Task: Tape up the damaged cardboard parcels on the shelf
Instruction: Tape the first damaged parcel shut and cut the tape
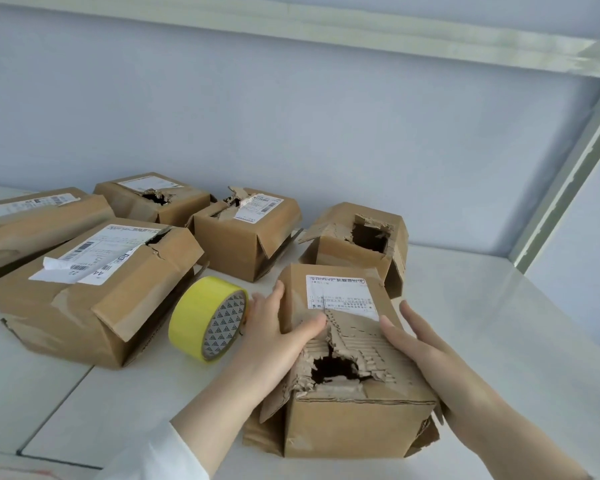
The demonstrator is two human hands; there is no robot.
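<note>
A torn cardboard parcel (pixel 347 417) with a ragged hole in its top stands at the near middle of the white shelf (pixel 499 323). My left hand (pixel 278 327) holds its left side, thumb over the top by the white label. My right hand (pixel 426 355) holds the right side, thumb on the torn top. A yellow tape roll (pixel 205 317) stands on edge just left of my left hand.
Several other damaged parcels lie behind and to the left: a large one (pixel 94 292), a long one (pixel 32 223), two at the back (pixel 153 199) (pixel 246 230) and one with a hole (pixel 357 240). The wall, an upper shelf and a metal upright (pixel 565 178) enclose the space.
</note>
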